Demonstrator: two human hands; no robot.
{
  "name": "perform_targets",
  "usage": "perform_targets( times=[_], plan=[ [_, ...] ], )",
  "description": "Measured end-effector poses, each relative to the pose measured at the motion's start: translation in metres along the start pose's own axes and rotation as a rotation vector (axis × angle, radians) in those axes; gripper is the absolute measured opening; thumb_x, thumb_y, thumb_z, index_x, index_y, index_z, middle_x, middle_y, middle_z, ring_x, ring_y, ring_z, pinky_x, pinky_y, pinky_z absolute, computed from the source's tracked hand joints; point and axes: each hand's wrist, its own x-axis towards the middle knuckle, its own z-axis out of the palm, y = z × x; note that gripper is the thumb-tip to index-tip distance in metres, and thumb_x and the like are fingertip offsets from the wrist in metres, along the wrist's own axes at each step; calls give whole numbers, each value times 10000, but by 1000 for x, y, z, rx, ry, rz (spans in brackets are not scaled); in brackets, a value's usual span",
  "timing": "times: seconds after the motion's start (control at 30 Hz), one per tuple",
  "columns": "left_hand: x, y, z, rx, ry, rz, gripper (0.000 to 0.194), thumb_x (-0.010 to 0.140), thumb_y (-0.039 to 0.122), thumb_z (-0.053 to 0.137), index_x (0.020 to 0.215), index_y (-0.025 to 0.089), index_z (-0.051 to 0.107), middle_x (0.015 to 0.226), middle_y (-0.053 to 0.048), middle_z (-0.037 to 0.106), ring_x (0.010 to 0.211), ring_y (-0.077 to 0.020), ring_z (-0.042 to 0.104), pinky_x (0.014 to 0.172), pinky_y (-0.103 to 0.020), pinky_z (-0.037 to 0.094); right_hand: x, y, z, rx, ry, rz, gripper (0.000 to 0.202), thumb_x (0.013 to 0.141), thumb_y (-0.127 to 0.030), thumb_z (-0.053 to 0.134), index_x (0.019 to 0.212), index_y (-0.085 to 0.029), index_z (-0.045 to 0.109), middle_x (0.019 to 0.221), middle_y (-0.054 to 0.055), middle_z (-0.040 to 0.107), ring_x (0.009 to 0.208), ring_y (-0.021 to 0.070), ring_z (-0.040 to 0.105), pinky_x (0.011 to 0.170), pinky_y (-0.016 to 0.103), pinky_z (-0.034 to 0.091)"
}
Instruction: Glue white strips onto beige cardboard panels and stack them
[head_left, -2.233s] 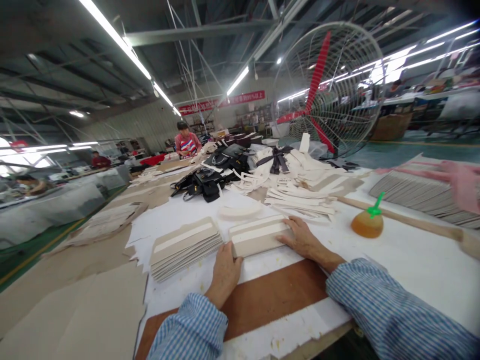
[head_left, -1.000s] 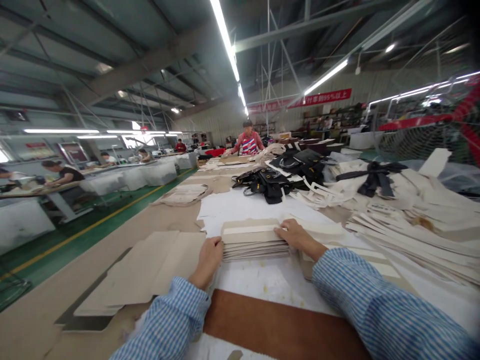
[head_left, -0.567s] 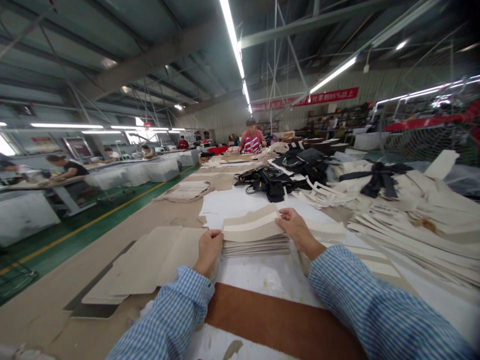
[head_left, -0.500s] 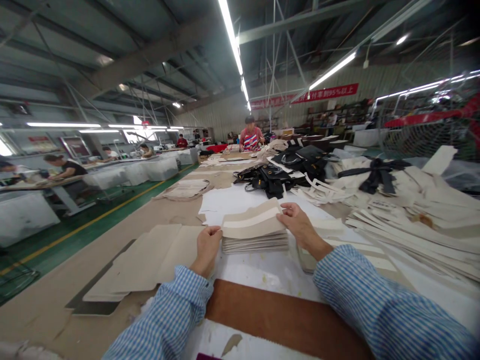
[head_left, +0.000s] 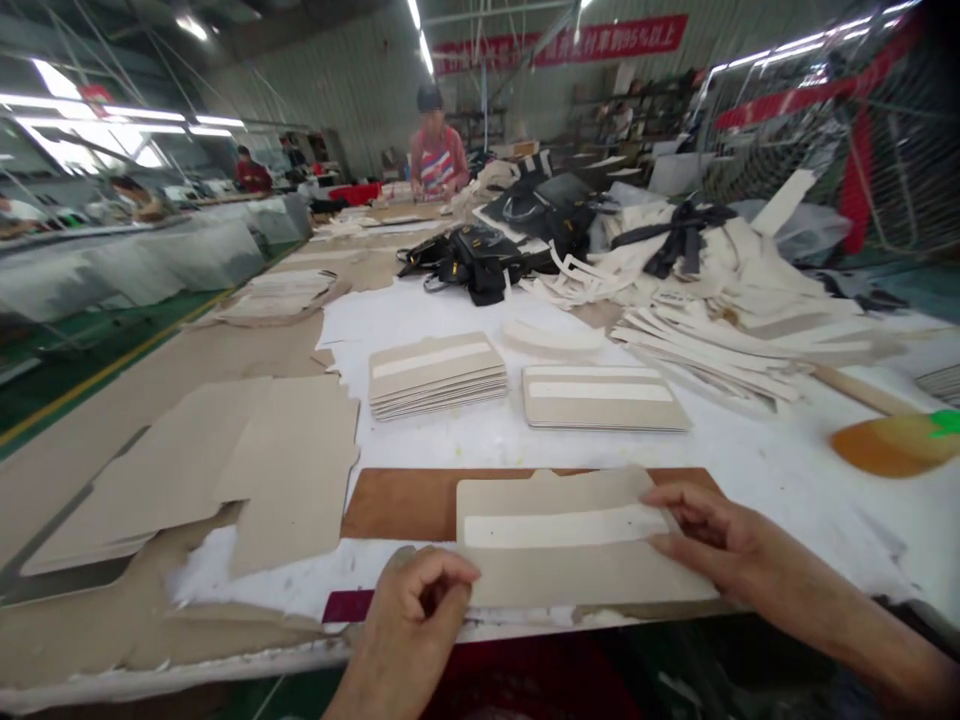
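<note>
Cardboard-like beige panel with a white strip is lying in both hands' grip at the near edge of the table, covering part of a brown board. Left hand is pinching the panel's left edge between thumb and forefinger, the other fingers curling inward. Right hand is gripping the panel's right end, thumb below and fingers above, leaving the strip's middle showing.

Beyond the brown board, a thick stack of similar panels is resting on white paper, and a thinner stack is sitting just to its right. Loose beige sheets are spreading out on the left, overlapping each other. A maroon piece is lying near the left hand. Behind the stacks, black bags are piling up beside pale strips. An orange container with a green top is standing or lying on the right; its pose is not showing clearly. A large fan is filling the upper right, and a person in red is working at the far end.
</note>
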Motion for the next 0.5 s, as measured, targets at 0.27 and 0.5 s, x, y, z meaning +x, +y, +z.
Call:
perform_targets(
  times=[0.27, 0.5],
  plan=[
    [-3, -1, 0, 319, -36, 63, 241, 922, 313, 506, 905, 274, 744, 784, 12, 682, 733, -199, 646, 694, -319, 487, -12, 24, 13, -346, 24, 0, 385, 880, -538, 569, 1128, -263, 676, 734, 1, 724, 694, 240, 706, 643, 345, 516],
    [-1, -15, -6, 555, 108, 275, 332, 997, 416, 558, 1264, 285, 706, 973, -27, 718, 763, -195, 709, 692, -317, 591, -21, 19, -11, -445, 227, 2, 533, 865, -617, 587, 1267, -288, 706, 692, 8, 734, 619, 259, 699, 616, 377, 499]
  ],
)
